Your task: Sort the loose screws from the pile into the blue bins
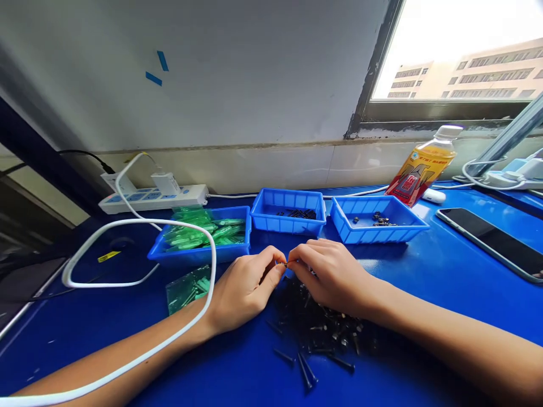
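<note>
My left hand [254, 282] and my right hand [328, 274] meet fingertip to fingertip just in front of the trays. Each is closed in a pinch, with something small and dark between the fingertips, mostly hidden by them. Below and partly behind my right hand lies a loose pile of black screws [314, 328] on the blue table, with small shiny metal bits mixed in. Several separate screws [306, 370] lie at the pile's near edge. Left of my left hand, a clear bag [186, 291] with green pieces rests on the table.
Blue trays stand behind my hands: one with green bags [248, 226], one with dark screws [288, 195], one with small metal parts [377, 234]. A white cable [213, 265] loops over my left forearm. A bottle [424, 164], a phone [496, 240] and a power strip [186, 198] lie around.
</note>
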A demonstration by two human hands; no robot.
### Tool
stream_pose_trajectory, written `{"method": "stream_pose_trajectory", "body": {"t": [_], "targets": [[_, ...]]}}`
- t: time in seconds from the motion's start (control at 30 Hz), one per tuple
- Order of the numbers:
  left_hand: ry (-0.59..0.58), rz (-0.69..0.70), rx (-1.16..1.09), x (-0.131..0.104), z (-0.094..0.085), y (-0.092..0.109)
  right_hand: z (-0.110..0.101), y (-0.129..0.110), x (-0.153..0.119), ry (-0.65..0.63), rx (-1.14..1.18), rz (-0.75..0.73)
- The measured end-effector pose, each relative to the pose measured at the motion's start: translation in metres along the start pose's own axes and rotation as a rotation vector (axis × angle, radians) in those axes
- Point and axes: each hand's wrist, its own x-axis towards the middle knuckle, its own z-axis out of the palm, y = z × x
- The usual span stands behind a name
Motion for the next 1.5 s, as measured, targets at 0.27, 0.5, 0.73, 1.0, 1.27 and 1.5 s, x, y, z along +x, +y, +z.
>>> {"method": "stream_pose_trajectory", "body": {"t": [0.27, 0.5, 0.73, 1.0, 1.27, 1.5], "targets": [[0.057, 0.079, 0.072, -0.001, 0.001, 0.001, -0.007, 0.001, 0.006, -0.102, -0.089, -0.072], [0.074, 0.060, 0.210, -0.004, 0.005, 0.008, -0.020, -0.004, 0.013, -0.278, -0.163, 0.032], [0.066, 0.057, 0.306, -0.008, 0.004, 0.013, -0.026, -0.015, 0.011, -0.340, -0.172, 0.059], [0.058, 0.049, 0.346, -0.008, 0.004, 0.012, -0.020, -0.006, 0.006, -0.175, -0.025, 0.036], [0.079, 0.046, 0.180, -0.008, 0.003, 0.011, -0.016, -0.005, 0.007, -0.201, -0.061, 0.048], [0.067, 0.062, 0.161, -0.007, 0.001, 0.006, -0.019, -0.009, 0.008, -0.277, -0.113, 0.091]]}}
